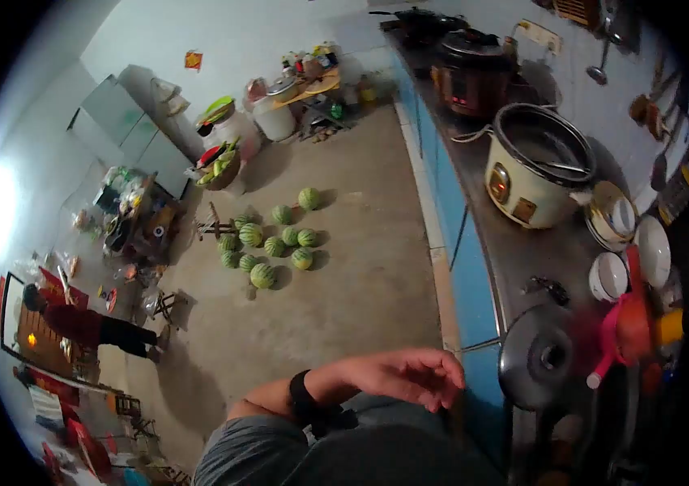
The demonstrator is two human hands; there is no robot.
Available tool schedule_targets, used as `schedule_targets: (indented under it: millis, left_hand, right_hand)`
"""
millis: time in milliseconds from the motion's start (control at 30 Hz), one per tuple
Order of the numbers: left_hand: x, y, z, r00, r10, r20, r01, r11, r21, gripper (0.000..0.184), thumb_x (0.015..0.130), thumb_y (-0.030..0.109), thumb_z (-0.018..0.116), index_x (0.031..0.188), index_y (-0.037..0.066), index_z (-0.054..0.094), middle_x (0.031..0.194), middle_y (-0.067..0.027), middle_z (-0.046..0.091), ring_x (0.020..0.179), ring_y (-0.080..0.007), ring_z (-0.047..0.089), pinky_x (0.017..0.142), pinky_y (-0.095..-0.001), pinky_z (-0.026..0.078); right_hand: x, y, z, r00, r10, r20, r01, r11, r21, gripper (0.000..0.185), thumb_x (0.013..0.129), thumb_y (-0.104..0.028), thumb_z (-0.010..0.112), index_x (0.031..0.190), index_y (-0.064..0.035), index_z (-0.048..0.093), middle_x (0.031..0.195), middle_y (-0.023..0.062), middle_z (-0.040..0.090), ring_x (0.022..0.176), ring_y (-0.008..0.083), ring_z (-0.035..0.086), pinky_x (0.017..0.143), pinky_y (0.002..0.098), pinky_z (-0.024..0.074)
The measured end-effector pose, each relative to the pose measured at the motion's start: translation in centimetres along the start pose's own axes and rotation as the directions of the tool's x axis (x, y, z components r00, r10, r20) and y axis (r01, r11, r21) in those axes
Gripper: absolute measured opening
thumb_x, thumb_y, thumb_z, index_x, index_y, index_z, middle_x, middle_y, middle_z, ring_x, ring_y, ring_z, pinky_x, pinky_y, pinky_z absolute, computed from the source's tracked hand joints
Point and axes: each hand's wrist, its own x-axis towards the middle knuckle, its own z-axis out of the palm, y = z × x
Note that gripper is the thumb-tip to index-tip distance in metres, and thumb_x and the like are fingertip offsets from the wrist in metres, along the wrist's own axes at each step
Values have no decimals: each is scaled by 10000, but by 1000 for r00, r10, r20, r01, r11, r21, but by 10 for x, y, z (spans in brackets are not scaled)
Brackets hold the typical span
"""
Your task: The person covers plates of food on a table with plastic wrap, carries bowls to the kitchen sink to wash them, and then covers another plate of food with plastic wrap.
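My left hand (pixel 421 379) reaches in from the lower left, a dark band (pixel 304 397) around its wrist. Its fingers are loosely bent and apart, with nothing in them. It hovers beside the blue cabinet front (pixel 482 377), near a round dark lid (pixel 532 356) with a knob. I cannot pick out my right hand. Past the lid, a pink and red object (pixel 624 332) is blurred, and its kind is unclear. A small dark item (pixel 547 287) lies by the lid. White bowls (pixel 608 275) stand farther along the counter (pixel 514 255).
A cream rice cooker (pixel 526 198) stands uncovered with a utensil inside, beyond it a dark red electric cooker (pixel 470 89). Several watermelons (pixel 263 275) lie on the floor (pixel 344 308). A person (pixel 77 324) stands at left, near a cluttered table (pixel 150 215).
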Motion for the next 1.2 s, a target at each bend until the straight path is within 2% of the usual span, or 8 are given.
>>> schedule_targets:
  millis: [267, 400, 500, 567, 633, 667, 800, 1200]
  left_hand:
    - [-95, 74, 6, 887, 459, 49, -451, 838, 307, 343, 809, 220, 591, 1069, 13, 507, 922, -135, 539, 848, -271, 518, 759, -364, 383]
    - [-178, 126, 6, 799, 573, 184, -595, 704, 388, 337, 834, 229, 580, 1089, 21, 510, 1048, -148, 492, 955, -258, 493, 855, -353, 385]
    - [-239, 159, 23, 557, 814, 168, -765, 424, 485, 352, 863, 352, 508, 1023, 42, 554, 1045, -195, 492, 930, -300, 503, 817, -394, 413]
    - [-274, 183, 41, 396, 894, 209, -834, 255, 490, 365, 864, 379, 492, 996, 48, 568, 1011, -196, 511, 882, -301, 525, 771, -400, 441]
    - [-315, 204, 66, 303, 920, 249, -847, 140, 513, 352, 861, 368, 494, 988, 49, 575, 993, -185, 527, 852, -294, 539, 751, -398, 453]
    - [-337, 207, 72, 278, 920, 276, -846, 98, 524, 339, 861, 353, 495, 990, 51, 578, 994, -182, 531, 850, -290, 542, 753, -396, 455]
    - [-436, 210, 98, 206, 894, 397, -790, -87, 606, 292, 863, 296, 497, 1000, 55, 589, 997, -168, 549, 845, -277, 554, 761, -388, 460]
    - [-620, 186, 157, 319, 735, 598, -408, -463, 787, 206, 868, 126, 504, 1028, 68, 621, 1007, -125, 600, 828, -239, 590, 784, -365, 476]
  right_hand:
    - [-81, -56, -80, 942, -13, -334, 26, 999, 34, 333, 810, -310, 553, 968, -17, 557, 909, 134, 583, 832, 238, 567, 755, 332, 455]
    - [-194, -165, -163, 815, -178, -552, 333, 923, 194, 350, 816, -323, 551, 967, -7, 546, 893, 132, 581, 815, 228, 568, 744, 325, 456]
    - [-319, -307, -212, 692, -473, -545, 712, 574, 405, 364, 820, -333, 549, 966, 0, 537, 882, 130, 580, 802, 221, 568, 736, 320, 457]
    - [-417, -408, -218, 342, -761, -552, 841, -14, 541, 339, 833, -327, 534, 944, -6, 535, 895, 139, 579, 818, 242, 563, 747, 343, 450]
    - [-514, -503, -215, -327, -724, -607, 598, -656, 460, 280, 843, -319, 534, 887, -43, 533, 918, 157, 585, 845, 295, 559, 762, 432, 436]
    - [-554, -537, -213, -570, -618, -542, 379, -783, 494, 262, 841, -305, 526, 906, -51, 529, 939, 148, 575, 867, 287, 545, 778, 428, 423]
    - [-674, -611, -187, -868, -141, -476, -282, -649, 706, 224, 833, -250, 494, 980, -82, 513, 1025, 113, 534, 956, 253, 491, 841, 414, 369]
    - [-854, -772, -112, -664, 363, -654, -703, -4, 711, 411, 808, -83, 398, 1202, -176, 466, 1281, 9, 413, 1222, 152, 328, 1031, 370, 209]
